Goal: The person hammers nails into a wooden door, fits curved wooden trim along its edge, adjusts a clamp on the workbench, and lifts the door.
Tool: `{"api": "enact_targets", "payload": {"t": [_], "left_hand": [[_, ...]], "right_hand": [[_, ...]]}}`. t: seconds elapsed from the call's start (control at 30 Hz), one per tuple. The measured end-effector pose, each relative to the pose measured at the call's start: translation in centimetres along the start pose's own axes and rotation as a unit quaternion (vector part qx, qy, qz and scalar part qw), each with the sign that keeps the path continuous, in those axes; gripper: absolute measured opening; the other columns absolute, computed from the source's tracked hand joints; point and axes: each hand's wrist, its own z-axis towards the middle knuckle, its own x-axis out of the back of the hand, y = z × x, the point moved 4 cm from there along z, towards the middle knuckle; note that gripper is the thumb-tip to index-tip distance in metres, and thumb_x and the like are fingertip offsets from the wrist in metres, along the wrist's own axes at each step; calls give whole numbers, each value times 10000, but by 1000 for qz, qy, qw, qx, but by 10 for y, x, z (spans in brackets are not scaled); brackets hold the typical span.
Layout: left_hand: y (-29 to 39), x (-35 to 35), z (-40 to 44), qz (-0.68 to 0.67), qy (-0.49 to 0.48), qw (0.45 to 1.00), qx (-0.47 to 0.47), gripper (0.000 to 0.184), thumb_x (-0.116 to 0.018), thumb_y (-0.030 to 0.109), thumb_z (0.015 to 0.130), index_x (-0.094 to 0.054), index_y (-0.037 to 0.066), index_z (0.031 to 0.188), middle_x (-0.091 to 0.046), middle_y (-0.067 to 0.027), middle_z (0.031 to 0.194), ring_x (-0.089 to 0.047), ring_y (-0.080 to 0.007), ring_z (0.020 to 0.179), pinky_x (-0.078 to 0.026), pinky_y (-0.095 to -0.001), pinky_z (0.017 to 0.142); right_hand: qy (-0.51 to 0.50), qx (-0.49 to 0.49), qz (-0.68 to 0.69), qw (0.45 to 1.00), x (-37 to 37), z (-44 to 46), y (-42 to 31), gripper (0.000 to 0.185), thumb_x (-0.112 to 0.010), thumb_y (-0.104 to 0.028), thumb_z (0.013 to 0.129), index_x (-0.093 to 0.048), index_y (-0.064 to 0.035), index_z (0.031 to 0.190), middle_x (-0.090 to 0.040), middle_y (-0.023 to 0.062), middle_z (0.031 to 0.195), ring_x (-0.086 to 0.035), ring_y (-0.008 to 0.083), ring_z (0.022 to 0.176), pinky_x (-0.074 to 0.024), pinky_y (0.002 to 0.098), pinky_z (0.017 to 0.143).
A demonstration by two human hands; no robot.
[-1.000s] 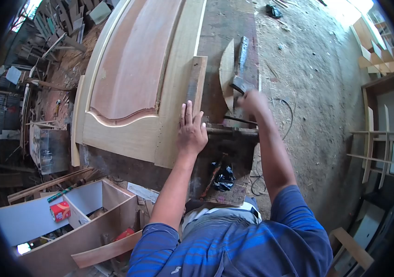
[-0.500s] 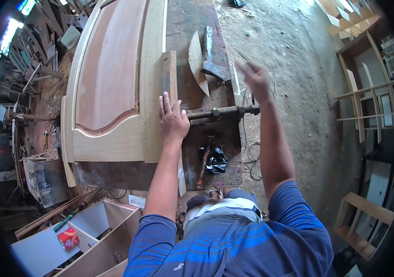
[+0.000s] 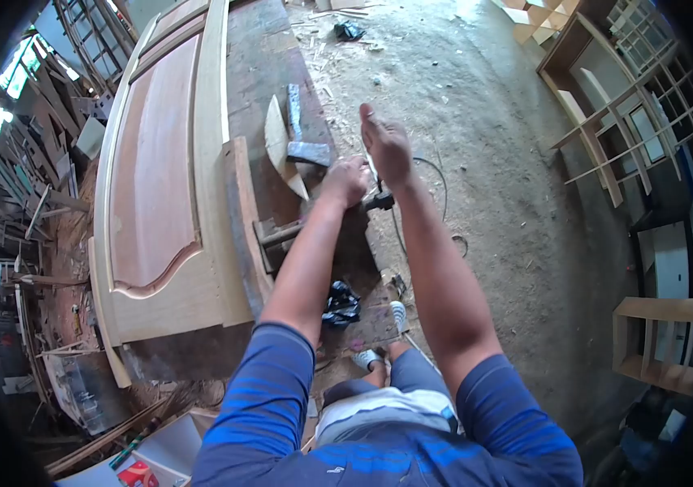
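A metal bar clamp (image 3: pixel 281 235) reaches across the workbench, its near jaw against a wooden strip (image 3: pixel 242 203) beside a panelled wooden door (image 3: pixel 151 170). My left hand (image 3: pixel 349 180) is closed at the clamp's outer end, by its screw; the fingers are partly hidden. Just right of it, my right hand (image 3: pixel 387 150) is raised with the fingers stretched out, next to the thin turning handle of the clamp. On the bench lie a hatchet-like tool (image 3: pixel 308 152) and a pointed wood offcut (image 3: pixel 280 146), both beyond my left hand.
A black plastic bag (image 3: pixel 341 304) sits on the bench (image 3: pixel 257 49) near my body. A cable (image 3: pixel 444 183) curls on the floor at right. Wooden shelf frames (image 3: pixel 663 345) stand along the right side, and scrap timber (image 3: pixel 46 122) is piled at left.
My left hand has left the wooden strip and moved right to the clamp's outer end. The right hand stays near the clamp handle. The view has turned, and the strip now sits tilted.
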Motion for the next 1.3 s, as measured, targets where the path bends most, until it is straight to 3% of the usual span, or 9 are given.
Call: {"api": "enact_targets", "payload": {"t": [0.1,0.23,0.63,0.7,0.77,0.97,1.1,1.17,1.3], "left_hand": [[-6,2,35,167,-119,978,37,398,-662,414,967,-823,95,1143,-786,-211,1215,-762,-409,1066,-601,-524,1001],[-34,-42,63,167,-112,979,-10,397,-675,452,935,-817,98,1045,-768,-207,1095,-752,-406,969,-590,-527,904],[-90,-90,50,-7,-168,983,-70,477,-717,566,841,-798,105,750,-716,-196,734,-721,-396,680,-556,-537,612],[-49,-67,67,291,-249,922,-57,474,-704,579,850,-809,123,777,-732,-183,756,-731,-395,704,-564,-532,621],[-38,-66,63,354,-265,896,-47,531,-683,653,876,-843,149,829,-775,-162,826,-756,-391,789,-593,-526,697],[-16,-60,61,358,-296,886,9,433,-663,519,888,-861,134,887,-811,-176,953,-793,-380,919,-630,-516,810],[-24,-60,59,358,-260,897,-11,496,-673,588,920,-845,125,876,-822,-145,974,-803,-355,933,-631,-519,791],[-16,-55,58,350,-281,894,10,480,-677,582,917,-861,139,925,-827,-149,1018,-808,-342,976,-640,-499,830],[-20,-56,58,318,-295,901,15,459,-689,557,927,-871,148,1032,-833,-133,1102,-794,-337,1063,-629,-480,907]], "right_hand": [[-33,-263,178,948,2,-4,-17,624,-554,-490,1170,-441,-155,657,-368,-89,615,-269,60,552,-169,335,508],[-39,-286,168,943,7,-3,-35,657,-557,-501,1164,-413,-134,639,-355,-81,629,-281,64,600,-218,328,553],[16,-195,238,951,16,-26,-57,524,-661,-329,1072,-561,-6,672,-508,132,555,-487,244,516,-410,446,576],[33,-107,224,968,32,-64,-79,474,-712,-294,1017,-570,-37,644,-523,120,570,-495,272,549,-432,453,629],[-57,12,143,988,65,-116,-94,430,-779,-301,929,-560,-108,613,-476,66,598,-479,294,635,-441,469,748],[-178,-82,173,965,103,-178,-103,470,-812,-337,897,-545,-69,618,-521,113,666,-527,319,677,-487,441,879],[-146,-329,14,933,86,-139,-128,170,-787,-180,966,-719,-25,973,-710,175,902,-689,387,886,-515,492,962],[-152,-185,-209,948,74,-140,-124,459,-741,-41,965,-609,0,1403,-613,290,1444,-637,452,1269,-497,478,1101],[-116,-347,-108,925,70,-155,-122,599,-618,20,1030,-458,19,1608,-525,282,1598,-662,363,1291,-530,431,1083]]}}
